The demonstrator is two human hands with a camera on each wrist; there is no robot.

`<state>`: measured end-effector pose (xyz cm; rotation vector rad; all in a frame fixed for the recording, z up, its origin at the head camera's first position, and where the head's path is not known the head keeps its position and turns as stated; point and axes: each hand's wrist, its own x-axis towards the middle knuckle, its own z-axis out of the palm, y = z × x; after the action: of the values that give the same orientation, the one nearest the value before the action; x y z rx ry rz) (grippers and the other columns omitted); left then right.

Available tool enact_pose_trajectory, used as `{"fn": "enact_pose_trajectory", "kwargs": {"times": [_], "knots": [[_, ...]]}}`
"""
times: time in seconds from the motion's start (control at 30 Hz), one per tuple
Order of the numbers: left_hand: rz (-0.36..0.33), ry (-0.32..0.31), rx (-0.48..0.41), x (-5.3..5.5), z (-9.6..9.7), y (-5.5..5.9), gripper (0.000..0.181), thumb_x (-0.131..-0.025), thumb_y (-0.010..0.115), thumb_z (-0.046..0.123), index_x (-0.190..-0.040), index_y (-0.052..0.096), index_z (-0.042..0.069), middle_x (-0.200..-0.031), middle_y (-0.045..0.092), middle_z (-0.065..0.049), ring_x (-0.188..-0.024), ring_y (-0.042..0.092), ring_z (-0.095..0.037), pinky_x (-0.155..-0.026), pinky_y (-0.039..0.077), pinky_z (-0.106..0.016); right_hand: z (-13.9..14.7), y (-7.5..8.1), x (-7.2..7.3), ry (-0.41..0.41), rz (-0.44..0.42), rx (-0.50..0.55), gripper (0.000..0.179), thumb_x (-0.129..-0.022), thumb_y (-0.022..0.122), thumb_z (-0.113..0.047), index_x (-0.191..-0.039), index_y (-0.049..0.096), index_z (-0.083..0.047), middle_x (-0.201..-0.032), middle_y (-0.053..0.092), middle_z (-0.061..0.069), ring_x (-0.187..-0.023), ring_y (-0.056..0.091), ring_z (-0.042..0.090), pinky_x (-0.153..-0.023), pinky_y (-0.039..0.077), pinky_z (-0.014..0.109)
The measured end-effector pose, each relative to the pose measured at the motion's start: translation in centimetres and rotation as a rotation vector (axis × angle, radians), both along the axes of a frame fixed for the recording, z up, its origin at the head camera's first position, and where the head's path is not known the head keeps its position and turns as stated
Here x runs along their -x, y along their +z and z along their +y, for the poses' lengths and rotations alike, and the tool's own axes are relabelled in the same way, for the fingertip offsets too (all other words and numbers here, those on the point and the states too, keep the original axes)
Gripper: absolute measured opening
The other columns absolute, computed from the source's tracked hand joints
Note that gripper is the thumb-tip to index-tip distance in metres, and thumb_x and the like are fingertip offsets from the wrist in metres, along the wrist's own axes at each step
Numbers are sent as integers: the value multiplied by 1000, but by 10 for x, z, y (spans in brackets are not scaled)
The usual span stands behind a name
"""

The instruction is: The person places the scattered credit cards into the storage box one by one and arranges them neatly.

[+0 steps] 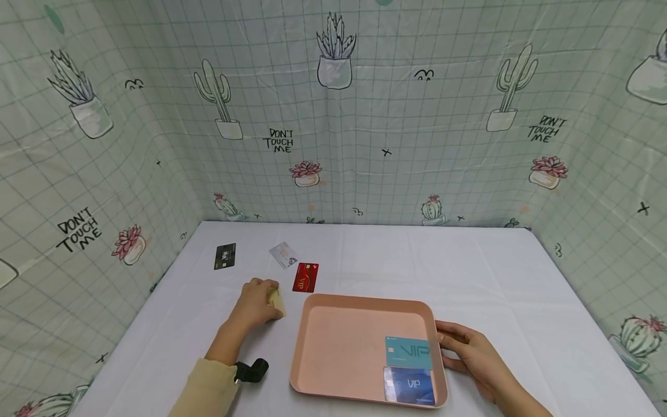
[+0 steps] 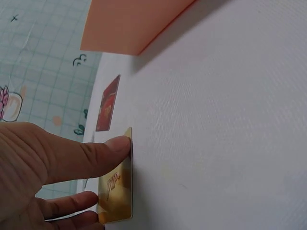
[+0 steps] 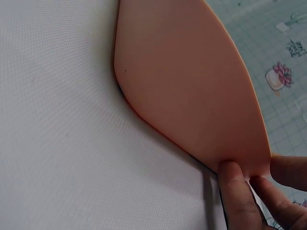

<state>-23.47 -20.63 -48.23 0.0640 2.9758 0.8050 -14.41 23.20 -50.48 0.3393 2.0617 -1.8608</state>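
My left hand (image 1: 256, 302) pinches a gold card (image 2: 115, 194) by its edges, thumb on one side and fingers on the other, left of the pink tray (image 1: 339, 347). In the left wrist view the card stands on its long edge or close over the white tabletop, with "VIP" lettering on its face. My right hand (image 1: 475, 354) rests its fingertips against the outside of the tray's right wall. Inside the tray, at its right side, lie a teal VIP card (image 1: 401, 351) and, nearer me, a blue VIP card (image 1: 409, 387).
Beyond my left hand a red VIP card (image 1: 305, 277), a pale silver card (image 1: 283, 255) and a black card (image 1: 225, 256) lie flat, apart from one another. A black wrist device (image 1: 252, 370) sits at my left wrist. Patterned cloth (image 1: 354, 116) hangs behind the table.
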Motion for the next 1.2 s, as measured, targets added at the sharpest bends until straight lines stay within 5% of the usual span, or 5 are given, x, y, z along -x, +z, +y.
{"fn": "enact_pose_trajectory", "kwargs": {"times": [0.3,0.57,1.2], "knots": [[-25,55,76,3,1,2,75,-70,94,21,-132,62,-6,-116,58,-29,-104,51,-39,-89,47,-55,-1,-1,-1,1,-1,-1,64,-101,67,-28,-151,44,7,-135,66,14,-112,69,18,-85,61,34],[-48,135,38,2,-3,2,76,-69,96,24,-129,63,-8,-121,54,-31,-101,54,-40,-87,47,-53,0,-2,1,-3,6,-4,64,-101,68,-28,-150,45,6,-134,67,14,-111,69,17,-84,61,34],[104,137,-136,-6,-18,0,37,-87,76,5,-122,67,-4,-112,70,-23,-99,66,-34,-84,53,-50,-1,0,0,3,3,-12,64,-102,66,-28,-151,44,6,-134,67,14,-111,69,16,-83,61,33]]}}
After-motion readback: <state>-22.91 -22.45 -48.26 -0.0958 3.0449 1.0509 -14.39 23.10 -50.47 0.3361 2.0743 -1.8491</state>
